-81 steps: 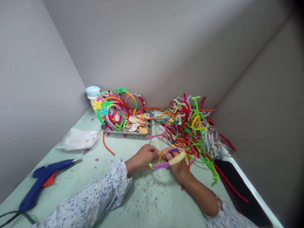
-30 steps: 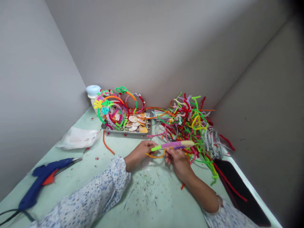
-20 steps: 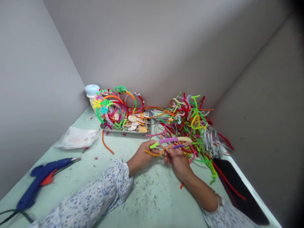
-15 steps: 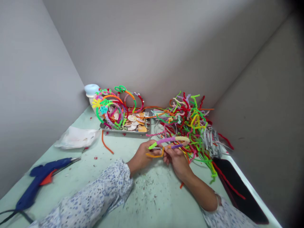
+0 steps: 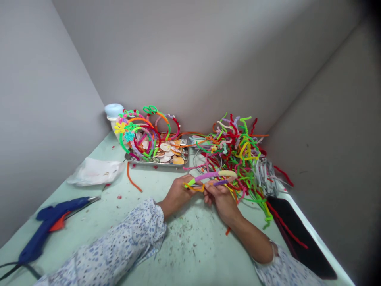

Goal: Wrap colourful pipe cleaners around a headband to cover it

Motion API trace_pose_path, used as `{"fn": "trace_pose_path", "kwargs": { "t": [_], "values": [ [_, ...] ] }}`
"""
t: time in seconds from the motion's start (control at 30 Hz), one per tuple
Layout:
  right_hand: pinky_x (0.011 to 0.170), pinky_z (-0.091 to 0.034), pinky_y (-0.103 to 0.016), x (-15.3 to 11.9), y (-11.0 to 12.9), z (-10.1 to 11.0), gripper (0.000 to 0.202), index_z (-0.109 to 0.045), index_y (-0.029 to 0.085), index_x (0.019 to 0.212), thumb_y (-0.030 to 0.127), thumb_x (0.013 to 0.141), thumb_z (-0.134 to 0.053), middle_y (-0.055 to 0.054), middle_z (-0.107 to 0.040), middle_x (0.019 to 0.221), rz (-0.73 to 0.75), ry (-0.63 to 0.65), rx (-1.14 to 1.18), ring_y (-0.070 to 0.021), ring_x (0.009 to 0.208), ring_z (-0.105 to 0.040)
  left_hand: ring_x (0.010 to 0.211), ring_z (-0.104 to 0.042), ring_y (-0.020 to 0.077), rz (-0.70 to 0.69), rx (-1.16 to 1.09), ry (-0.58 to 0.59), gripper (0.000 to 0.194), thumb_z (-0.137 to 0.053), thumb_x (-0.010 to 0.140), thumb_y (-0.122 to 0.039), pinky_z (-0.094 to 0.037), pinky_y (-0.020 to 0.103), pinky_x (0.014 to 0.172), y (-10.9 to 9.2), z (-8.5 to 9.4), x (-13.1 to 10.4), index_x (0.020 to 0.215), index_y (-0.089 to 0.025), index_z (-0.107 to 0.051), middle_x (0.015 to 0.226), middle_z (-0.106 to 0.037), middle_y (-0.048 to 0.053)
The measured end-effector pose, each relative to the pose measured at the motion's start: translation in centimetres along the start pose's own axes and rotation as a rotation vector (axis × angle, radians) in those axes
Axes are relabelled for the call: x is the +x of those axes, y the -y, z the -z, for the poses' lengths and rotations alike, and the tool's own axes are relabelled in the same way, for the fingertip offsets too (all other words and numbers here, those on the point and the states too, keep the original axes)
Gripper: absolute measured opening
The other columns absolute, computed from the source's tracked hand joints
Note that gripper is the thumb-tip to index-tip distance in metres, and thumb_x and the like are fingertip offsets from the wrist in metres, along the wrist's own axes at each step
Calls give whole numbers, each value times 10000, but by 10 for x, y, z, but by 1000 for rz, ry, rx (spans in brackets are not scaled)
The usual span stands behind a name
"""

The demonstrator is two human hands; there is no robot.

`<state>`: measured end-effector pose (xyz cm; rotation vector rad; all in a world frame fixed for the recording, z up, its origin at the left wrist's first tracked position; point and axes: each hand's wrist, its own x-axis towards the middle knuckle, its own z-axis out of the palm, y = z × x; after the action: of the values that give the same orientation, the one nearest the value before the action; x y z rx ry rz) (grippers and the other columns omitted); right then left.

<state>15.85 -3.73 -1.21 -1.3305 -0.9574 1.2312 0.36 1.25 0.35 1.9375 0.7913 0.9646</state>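
Between my hands is a headband [image 5: 208,175] wrapped in pipe cleaner, with green, pink-purple, cream and dark purple sections. My left hand [image 5: 179,194] is closed around its green end. My right hand [image 5: 220,199] pinches an orange pipe cleaner [image 5: 195,188] at the headband's other end, beside the purple section. The orange strand runs across toward my left fingers. My fingertips hide part of both ends.
A tray [image 5: 159,162] of shells and finished headbands [image 5: 138,135] stands at the back. Tangled pipe cleaners [image 5: 238,155] lie right, near a black phone-like slab [image 5: 300,234]. A blue glue gun [image 5: 50,226] and white plastic bag [image 5: 97,172] lie left.
The loose end of the orange pipe cleaner has swung up and now lies closer against the headband near my left fingers. Both hands stay in nearly the same place.
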Motion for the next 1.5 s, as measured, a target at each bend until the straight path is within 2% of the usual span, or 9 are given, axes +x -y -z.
{"fn": "trace_pose_path", "kwargs": {
  "t": [0.27,0.43,0.73,0.97,1.1,1.27,1.37,1.5],
  "values": [
    [428,-353,-207,-2,6,-2,305,-593,146,589,405,748,-574,-2,-567,464,-40,-9,-10,-89,398,-467,743,-569,142,13,-37,-14,135,-573,760,-177,-421,242,688,2,-1,-1,845,-156,-676,809,-632,46],
    [446,-360,-214,-4,11,-4,287,-604,148,591,394,737,-580,1,-570,466,-59,-30,-32,-93,411,-474,725,-570,141,81,-96,-51,114,-592,745,-186,-426,244,686,-2,-1,-1,815,-132,-664,799,-636,53],
    [484,-390,-220,-4,4,0,305,-621,132,640,403,760,-549,-10,-575,505,-5,6,-76,-103,454,-491,629,-568,129,223,-410,-23,164,-624,727,-280,-431,222,587,-4,-6,-2,741,-120,-594,676,-625,33],
    [470,-393,-220,-6,7,1,178,-611,158,743,310,763,-521,0,-581,561,94,89,-87,-117,488,-513,571,-523,106,244,-408,-46,200,-654,692,-296,-398,214,551,3,-6,-4,746,-108,-608,650,-613,28],
    [464,-399,-229,-6,9,0,198,-630,153,817,304,748,-523,0,-587,542,100,86,-125,-125,473,-517,561,-502,97,265,-487,-38,197,-651,689,-289,-380,208,541,6,-9,-4,724,-110,-574,638,-591,18],
    [432,-386,-221,-7,8,-1,222,-621,155,893,303,754,-532,27,-556,493,93,86,-107,-118,439,-496,534,-452,79,307,-482,-64,179,-627,700,-281,-341,195,512,2,-9,-4,682,-124,-543,597,-530,-12],
    [433,-386,-215,-7,6,-1,200,-618,157,882,291,764,-528,34,-541,494,100,98,-109,-115,446,-499,523,-436,76,300,-477,-53,136,-595,708,-244,-323,192,501,-3,-8,-3,672,-125,-539,585,-525,-17],
    [451,-394,-216,-8,8,-3,175,-616,158,770,310,768,-530,11,-572,546,108,94,-127,-114,472,-512,498,-408,70,293,-455,-70,86,-567,690,-192,-296,191,482,-8,-6,-2,640,-130,-532,554,-508,-33]
  ]
}}
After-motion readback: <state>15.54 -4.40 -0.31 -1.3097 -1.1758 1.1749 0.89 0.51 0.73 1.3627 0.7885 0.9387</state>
